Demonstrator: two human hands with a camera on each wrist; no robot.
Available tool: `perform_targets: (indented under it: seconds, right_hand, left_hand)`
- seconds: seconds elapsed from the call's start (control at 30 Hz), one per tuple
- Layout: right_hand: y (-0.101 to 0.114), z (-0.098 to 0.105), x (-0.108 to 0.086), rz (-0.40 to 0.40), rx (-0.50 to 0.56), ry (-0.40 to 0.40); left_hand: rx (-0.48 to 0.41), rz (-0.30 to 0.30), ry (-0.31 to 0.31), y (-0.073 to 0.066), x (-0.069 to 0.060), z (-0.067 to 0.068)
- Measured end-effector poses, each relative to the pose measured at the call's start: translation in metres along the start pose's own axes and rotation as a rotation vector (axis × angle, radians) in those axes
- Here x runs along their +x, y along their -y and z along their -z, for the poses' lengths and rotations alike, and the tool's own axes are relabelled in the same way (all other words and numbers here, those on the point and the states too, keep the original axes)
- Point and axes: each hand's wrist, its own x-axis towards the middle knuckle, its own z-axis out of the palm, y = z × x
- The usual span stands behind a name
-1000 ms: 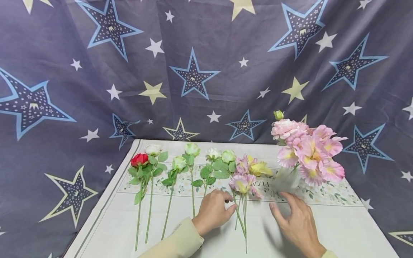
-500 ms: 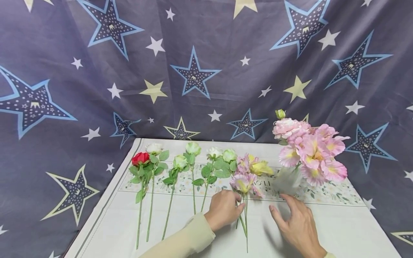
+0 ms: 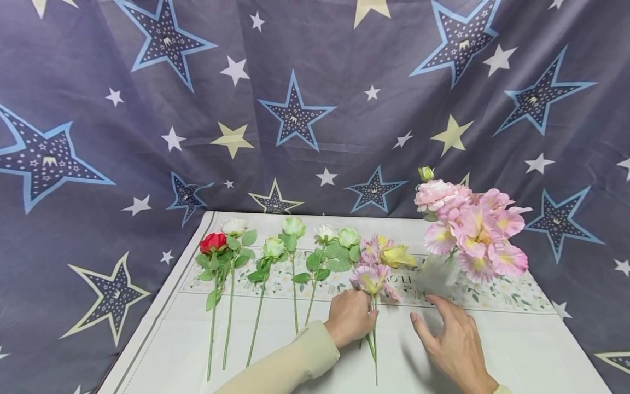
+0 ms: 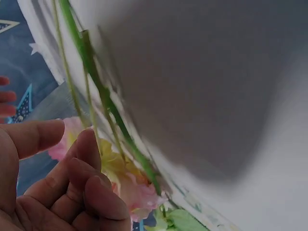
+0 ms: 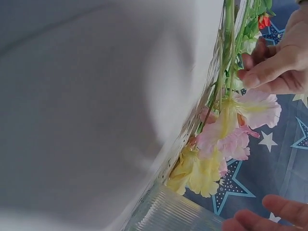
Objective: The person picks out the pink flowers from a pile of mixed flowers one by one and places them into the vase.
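Observation:
My left hand [image 3: 350, 317] is at the stems of the pink-and-yellow artificial irises [image 3: 370, 280] lying on the table. Its fingers [image 4: 98, 192] are loosely bent beside the thin stems [image 4: 72, 86], with the thumb and index fingertips apart. My right hand [image 3: 455, 345] is held with its fingers spread, below a clear ribbed vase [image 5: 168, 211], and holds nothing. Pink flowers [image 3: 474, 232] stand in that vase. A yellow iris [image 3: 397, 256] lies behind the pink ones, its blooms pointing towards the vase.
Left of the irises lie a red rose [image 3: 213, 242], a white rose [image 3: 234, 227] and several pale green or white roses [image 3: 273, 248], stems towards me. A floral-printed runner band [image 3: 507, 295] crosses the white tablecloth [image 3: 162, 339]. A star-patterned curtain [image 3: 315, 164] hangs behind.
My left hand has moved right, to the stems of the pink irises, and now covers part of them. The right hand has stayed in nearly the same place. The flowers lie as before.

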Motion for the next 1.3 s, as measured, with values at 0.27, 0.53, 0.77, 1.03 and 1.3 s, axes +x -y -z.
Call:
perform_targets:
  seconds: [0.27, 0.53, 0.77, 1.03, 1.3]
  right_hand:
    - [0.001, -0.001, 0.0, -0.007, 0.003, 0.001]
    - [0.001, -0.002, 0.001, -0.008, 0.0, 0.002]
    - [0.002, -0.002, 0.0, -0.011, 0.004, 0.01]
    - [0.004, -0.002, 0.0, -0.046, -0.003, 0.041]
    - [0.005, -0.002, 0.0, -0.055, -0.003, 0.057]
  left_hand:
    - [-0.019, 0.017, 0.019, 0.001, 0.003, -0.007]
    - [-0.023, 0.047, 0.033, 0.002, 0.008, -0.011]
    - [-0.154, 0.101, 0.029, 0.004, 0.005, -0.013]
    - [-0.323, 0.187, 0.017, 0.003, 0.001, 0.001]
    - [-0.461, 0.128, -0.065, 0.006, -0.001, 0.019]
